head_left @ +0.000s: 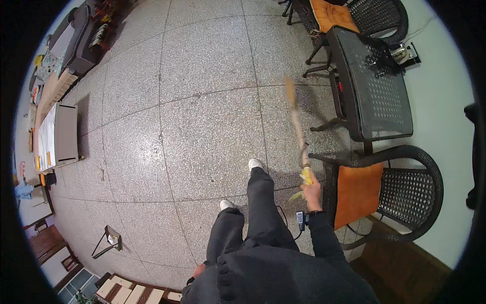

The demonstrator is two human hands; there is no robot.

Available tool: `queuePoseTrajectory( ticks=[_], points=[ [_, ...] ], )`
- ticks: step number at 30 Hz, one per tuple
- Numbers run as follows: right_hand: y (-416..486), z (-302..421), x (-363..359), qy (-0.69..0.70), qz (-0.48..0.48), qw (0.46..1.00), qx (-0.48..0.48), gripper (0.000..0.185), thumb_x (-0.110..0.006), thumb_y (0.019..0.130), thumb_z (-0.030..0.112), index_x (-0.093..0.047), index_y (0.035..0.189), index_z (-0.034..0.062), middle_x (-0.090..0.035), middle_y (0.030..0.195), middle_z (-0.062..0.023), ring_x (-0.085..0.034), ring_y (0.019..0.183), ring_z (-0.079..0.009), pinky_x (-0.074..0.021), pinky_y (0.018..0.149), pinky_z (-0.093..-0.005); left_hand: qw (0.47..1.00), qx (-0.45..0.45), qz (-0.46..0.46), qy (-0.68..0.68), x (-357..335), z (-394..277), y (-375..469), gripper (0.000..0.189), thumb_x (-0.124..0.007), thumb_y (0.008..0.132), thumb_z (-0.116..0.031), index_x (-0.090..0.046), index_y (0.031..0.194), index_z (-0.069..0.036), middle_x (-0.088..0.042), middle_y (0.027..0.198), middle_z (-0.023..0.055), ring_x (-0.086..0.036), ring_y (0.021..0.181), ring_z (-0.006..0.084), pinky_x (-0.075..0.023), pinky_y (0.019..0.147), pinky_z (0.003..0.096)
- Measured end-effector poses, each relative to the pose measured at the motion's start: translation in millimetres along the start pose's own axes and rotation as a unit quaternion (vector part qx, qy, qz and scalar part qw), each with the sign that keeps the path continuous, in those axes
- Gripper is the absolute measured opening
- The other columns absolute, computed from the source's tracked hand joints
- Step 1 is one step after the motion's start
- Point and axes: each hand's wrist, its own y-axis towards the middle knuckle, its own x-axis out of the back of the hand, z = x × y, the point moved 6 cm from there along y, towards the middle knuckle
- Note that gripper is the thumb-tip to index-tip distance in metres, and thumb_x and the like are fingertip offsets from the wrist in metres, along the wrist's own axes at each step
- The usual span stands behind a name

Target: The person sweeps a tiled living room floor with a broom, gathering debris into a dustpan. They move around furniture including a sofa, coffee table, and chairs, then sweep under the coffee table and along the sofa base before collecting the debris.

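Observation:
My right hand (312, 192) is closed around the yellow-wrapped grip of a long pale stick (299, 131). A thin dark loop hangs by the grip, and the stick's tan far end is blurred over the floor. Beside this hand is a wicker armchair (412, 186) with an orange cushion (358, 193). A small grey device (300, 220) with a cable sits at my right wrist. My left hand (198, 270) hangs low at my side, partly hidden by my dark jacket, so its fingers cannot be made out.
A dark table (383, 98) with a perforated top stands at right, bearing a metallic object (400, 55). Beyond it is another cushioned wicker chair (379, 17). At left are a white-topped low table (47, 133) and a sofa (78, 45). A dustpan-like object (113, 239) stands on the speckled floor (205, 133).

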Motion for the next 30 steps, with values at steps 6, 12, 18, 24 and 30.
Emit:
queuePoseTrajectory(
  ticks=[6,12,18,24,30],
  points=[
    [168.5,-19.6,1.4,0.208,-0.057,0.972,-0.089,0.048,-0.057,0.067,0.005,-0.046,0.113,0.0086,-0.055,0.086,-0.0094,-0.054,0.067,-0.0204,-0.0437,0.053,-0.0314,0.996,0.076,-0.007,-0.036,-33.6,-45.3,-21.4,0.042,-0.039,0.080,-0.032,-0.044,0.108,-0.001,-0.047,0.108,0.0193,-0.043,0.099,0.0361,-0.0361,0.083,0.0409],
    [292.4,15.6,-23.2,0.243,0.020,0.959,-0.145,0.038,-0.058,0.072,0.029,-0.054,0.100,0.0036,-0.056,0.079,-0.0069,-0.051,0.058,-0.0165,-0.0422,0.051,-0.0288,0.988,0.130,-0.012,-0.079,-67.0,-68.6,-46.5,0.042,-0.039,0.080,-0.032,-0.044,0.108,-0.001,-0.046,0.108,0.0192,-0.043,0.100,0.0361,-0.0361,0.083,0.0410],
    [240.7,54.0,-63.2,-0.011,0.145,0.989,0.032,0.037,-0.054,0.066,0.003,-0.056,0.103,0.0091,-0.058,0.074,-0.0038,-0.055,0.066,-0.0139,-0.0432,0.057,-0.0273,0.984,0.126,-0.022,-0.122,-99.2,-90.0,-52.5,0.043,-0.039,0.080,-0.033,-0.044,0.108,0.000,-0.046,0.109,0.0191,-0.043,0.100,0.0361,-0.0362,0.083,0.0410],
    [129.5,106.1,-137.6,-0.138,0.311,0.937,0.075,0.053,-0.055,0.058,0.003,-0.051,0.111,0.0123,-0.060,0.083,-0.0124,-0.058,0.081,-0.0242,-0.0437,0.068,-0.0307,0.977,0.106,-0.051,-0.178,-125.5,-104.8,-49.6,0.044,-0.039,0.080,-0.034,-0.044,0.108,0.000,-0.046,0.109,0.0190,-0.043,0.100,0.0361,-0.0362,0.084,0.0411],
    [4.7,150.5,-258.4,-0.177,0.434,0.869,0.156,0.057,-0.059,0.057,0.013,-0.049,0.113,0.0155,-0.057,0.094,-0.0170,-0.055,0.088,-0.0299,-0.0434,0.072,-0.0356,0.964,0.102,-0.080,-0.234,-156.3,-114.8,-47.8,0.044,-0.039,0.080,-0.034,-0.044,0.108,0.000,-0.046,0.110,0.0189,-0.043,0.101,0.0361,-0.0362,0.084,0.0411]
  ],
)
